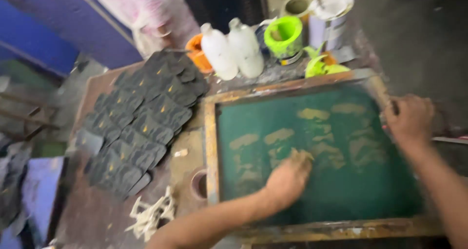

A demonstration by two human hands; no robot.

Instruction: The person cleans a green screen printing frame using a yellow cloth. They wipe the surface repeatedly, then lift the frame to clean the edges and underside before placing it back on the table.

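Nearest to me, the left hand (287, 178) comes in from six o'clock and rests on the green mesh of the screen-printing frame (210, 132), its fingers drawn together and pressed down near the yellowish ink patches (312, 132). Blur prevents me from confirming whether anything lies under the fingertips. The right hand (409, 117) sits at three o'clock, fingers curled shut over the frame's right rail; I cannot tell whether it also holds a small tool.

The frame lies flat on the worktable (102, 83), filling the lower right of the view. I judge its wooden rails stiff and moderately heavy, the stretched mesh taut but easily marked or torn, and the inked area slippery. Hold is best taken on the bare wooden rails at opposite sides, never on the mesh.

At seven o'clock, pale scraps (151, 215) lie on the table beside a round hole (199, 184). At ten o'clock, rows of dark cut pieces (141, 117) with small yellow marks overlap like tiles.

Farthest, at twelve o'clock, stand two white bottles (233, 49), an orange cup (197, 51), a lime-green tub (283, 34) and a metal paint can (329, 17), all just beyond the frame's far rail.
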